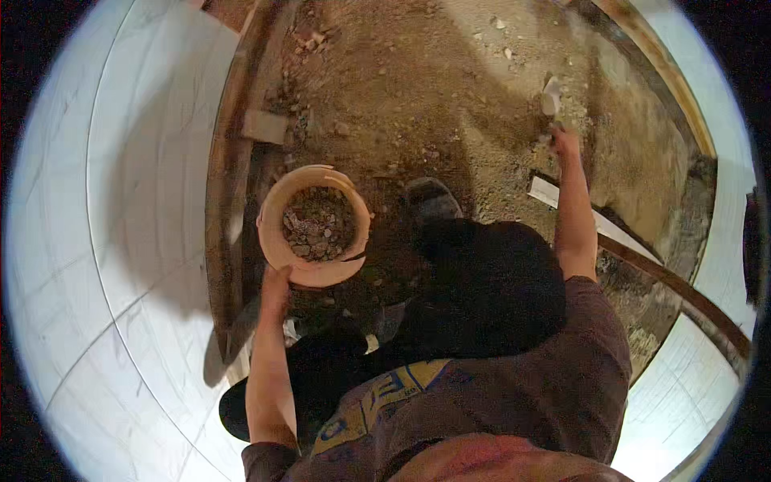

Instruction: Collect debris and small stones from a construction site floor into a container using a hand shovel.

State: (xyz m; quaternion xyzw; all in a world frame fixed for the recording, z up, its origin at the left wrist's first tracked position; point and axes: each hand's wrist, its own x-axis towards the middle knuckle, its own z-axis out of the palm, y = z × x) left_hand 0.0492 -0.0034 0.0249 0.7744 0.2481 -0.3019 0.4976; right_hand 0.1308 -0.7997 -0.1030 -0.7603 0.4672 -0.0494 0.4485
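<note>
My left hand (275,287) is closed on the near rim of a pale orange bucket (315,274). The bucket stands on the dirt, with a dark crack in its rim at the near right. Stones and soil (320,223) lie inside it. Out to the far right, my right arm is stretched forward over the ground. My right hand (565,141) is closed around the handle end of a small trowel (551,96), whose pale blade points away from me, close to the loose soil. The handle itself is mostly hidden by the fingers.
White sheeting (152,201) hangs along the left, beside a wooden edge board (233,136). A block (265,127) lies beyond the bucket. A white strip (544,191) lies near my right forearm. A curved board (666,277) crosses the right side. Scattered stones (507,53) dot the dirt.
</note>
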